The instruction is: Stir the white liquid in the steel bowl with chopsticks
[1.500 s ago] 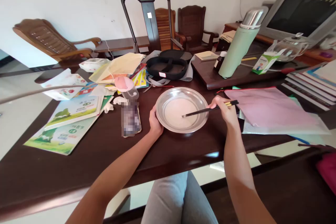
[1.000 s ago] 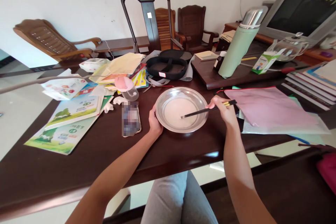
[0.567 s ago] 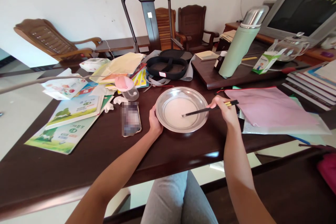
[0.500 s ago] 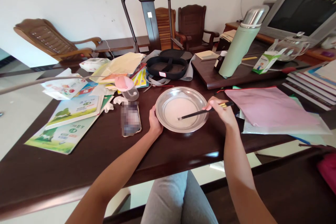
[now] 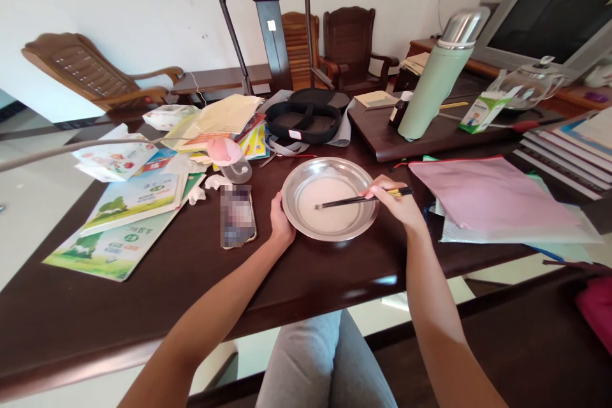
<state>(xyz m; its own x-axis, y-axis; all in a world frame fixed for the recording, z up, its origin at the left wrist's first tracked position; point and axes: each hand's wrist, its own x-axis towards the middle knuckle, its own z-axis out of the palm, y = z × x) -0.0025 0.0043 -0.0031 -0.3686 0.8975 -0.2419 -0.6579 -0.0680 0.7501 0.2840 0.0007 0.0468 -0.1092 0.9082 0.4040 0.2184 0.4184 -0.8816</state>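
Observation:
A round metal bowl (image 5: 356,229) stands on the dark wooden table (image 5: 306,274) in front of me. In it lies a pale, milky liquid (image 5: 329,213). My left hand (image 5: 283,224) grips the bowl's left side, with its fingers partly hidden behind the rim. Black chopsticks (image 5: 342,201) with gold-marked ends are held in my right hand (image 5: 392,201) over the bowl's right rim. Their tips dip into the liquid, left of its middle.
Left of the bowl are a phone (image 5: 238,217), a pink-lidded cup (image 5: 229,156) and workbooks (image 5: 119,229). A black case (image 5: 306,121) sits behind. To the right lie a pink zip pouch (image 5: 488,191), a green thermos (image 5: 437,80) and stacked books (image 5: 564,159).
My right hand has moved a little left, and the chopstick tips have shifted left and slightly up through the liquid. My left hand stays on the bowl.

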